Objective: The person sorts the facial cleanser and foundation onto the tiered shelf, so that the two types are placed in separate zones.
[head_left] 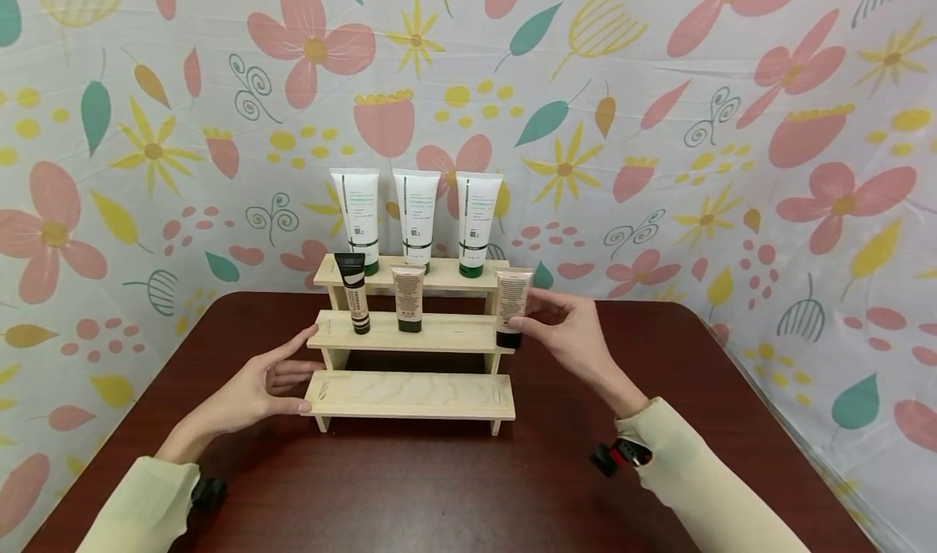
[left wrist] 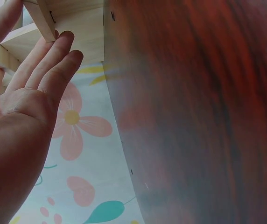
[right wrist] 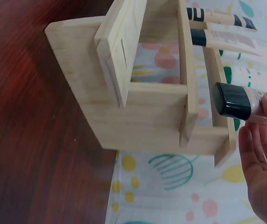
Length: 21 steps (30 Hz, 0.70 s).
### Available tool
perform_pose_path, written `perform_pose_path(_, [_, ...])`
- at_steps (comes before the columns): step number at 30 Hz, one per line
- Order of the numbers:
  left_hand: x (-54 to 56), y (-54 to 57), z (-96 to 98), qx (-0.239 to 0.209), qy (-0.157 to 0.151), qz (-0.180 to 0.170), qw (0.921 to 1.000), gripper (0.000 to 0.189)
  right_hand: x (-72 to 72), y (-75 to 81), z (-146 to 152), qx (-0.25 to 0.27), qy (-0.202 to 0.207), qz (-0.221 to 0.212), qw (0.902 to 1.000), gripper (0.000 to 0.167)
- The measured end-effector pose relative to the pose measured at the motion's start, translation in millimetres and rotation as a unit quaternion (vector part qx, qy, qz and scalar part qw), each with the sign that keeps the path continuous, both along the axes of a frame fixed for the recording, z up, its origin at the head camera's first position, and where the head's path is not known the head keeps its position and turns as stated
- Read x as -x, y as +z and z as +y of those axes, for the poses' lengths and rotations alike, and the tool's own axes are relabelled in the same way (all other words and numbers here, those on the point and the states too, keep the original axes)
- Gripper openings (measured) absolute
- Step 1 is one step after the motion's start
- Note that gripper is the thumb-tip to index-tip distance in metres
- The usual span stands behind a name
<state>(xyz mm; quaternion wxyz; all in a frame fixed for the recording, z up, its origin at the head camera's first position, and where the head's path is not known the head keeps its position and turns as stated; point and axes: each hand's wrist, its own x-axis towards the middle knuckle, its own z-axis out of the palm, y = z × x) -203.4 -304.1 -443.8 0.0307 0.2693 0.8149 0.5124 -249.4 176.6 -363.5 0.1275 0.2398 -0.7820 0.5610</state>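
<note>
A beige cosmetic tube with a black cap [head_left: 512, 305] is pinched between the thumb and fingers of my right hand [head_left: 567, 329], cap down, at the right end of the middle tier. In the right wrist view its black cap [right wrist: 232, 101] shows apart from the wooden shelf. My left hand [head_left: 252, 394] lies along the left side of the three-tier wooden rack [head_left: 410, 394], fingers loosely extended and fingertips at its edges. On the middle tier stand a second beige tube [head_left: 408, 297] and a slimmer tube with a black top [head_left: 355, 293].
Three white tubes with green caps, among them the left one [head_left: 359, 219], stand in a row on the top tier. The rack sits on a dark reddish-brown table [head_left: 410, 488]. A flower-patterned cloth [head_left: 468, 65] hangs close behind and around the table.
</note>
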Motion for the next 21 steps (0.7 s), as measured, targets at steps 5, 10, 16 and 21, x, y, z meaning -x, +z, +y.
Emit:
perform_pose_path(5, [-0.2, -1.1, 0.5, -0.002, -0.001, -0.004, 1.0000, 0.108, 5.9, -0.7, -20.5, 0.018, 0.013, 0.032, 0.9992, 0.040])
perform_pose_path(10, [-0.5, -1.3, 0.3, -0.001, -0.001, -0.003, 1.0000, 0.108, 16.5, -8.3, -32.7, 0.031, 0.028, 0.049, 0.9979, 0.039])
perform_pose_path(16, [0.2, 0.5, -0.2, 0.006, 0.008, -0.005, 0.9999, 0.110, 24.3, -10.0, -46.2, 0.039, 0.022, 0.055, 0.9975, 0.040])
perform_pose_path(21, [0.1, 1.3, -0.3, 0.015, 0.012, -0.002, 0.9998, 0.110, 27.3, -13.0, -52.4, 0.026, 0.023, 0.046, 0.9983, 0.041])
